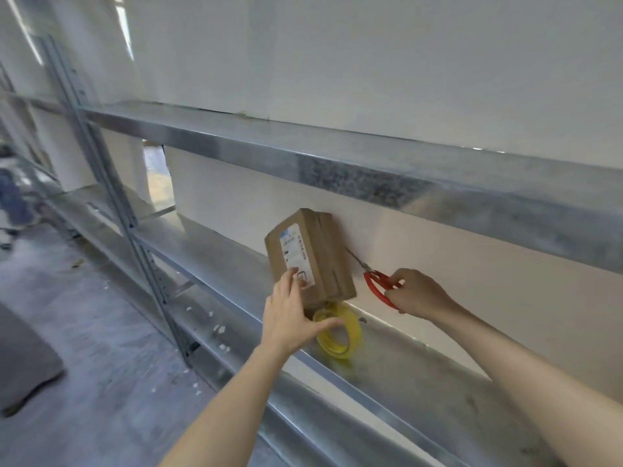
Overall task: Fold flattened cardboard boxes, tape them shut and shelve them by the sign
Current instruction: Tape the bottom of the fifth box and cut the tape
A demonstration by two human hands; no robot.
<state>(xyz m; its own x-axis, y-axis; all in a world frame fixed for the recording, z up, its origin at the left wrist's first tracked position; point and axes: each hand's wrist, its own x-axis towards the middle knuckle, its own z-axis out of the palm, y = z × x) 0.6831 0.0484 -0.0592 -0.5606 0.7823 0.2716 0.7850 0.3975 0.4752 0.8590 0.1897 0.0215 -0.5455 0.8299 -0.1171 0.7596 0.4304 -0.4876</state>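
Cardboard box (312,254), folded and taped shut, sits tilted in the air just above the lower shelf (421,372) of a galvanised steel rack, its labelled face turned toward the camera and its far side close to the white wall (337,62). The left hand (291,315) holds it at the lower corner: the fingers lie fairly straight against the label while the thumb reaches out beneath the box, across the rim of a yellow tape roll (340,333). The roll hangs right under the box, touching its bottom edge and standing on edge over the shelf; whether the thumb alone carries it cannot be told. The right hand (418,291) is to the right of the box, fingers curled round the red handles of a pair of scissors (376,281). Their thin blades look closed and point up and left, with the tip just beside the box's right edge. An upper shelf (337,163) runs across above both hands, and a perforated upright post (111,197) stands to the left. A grey concrete floor (101,332) lies below, scattered with small pale scraps, with a dark mat (23,358) at the left edge.
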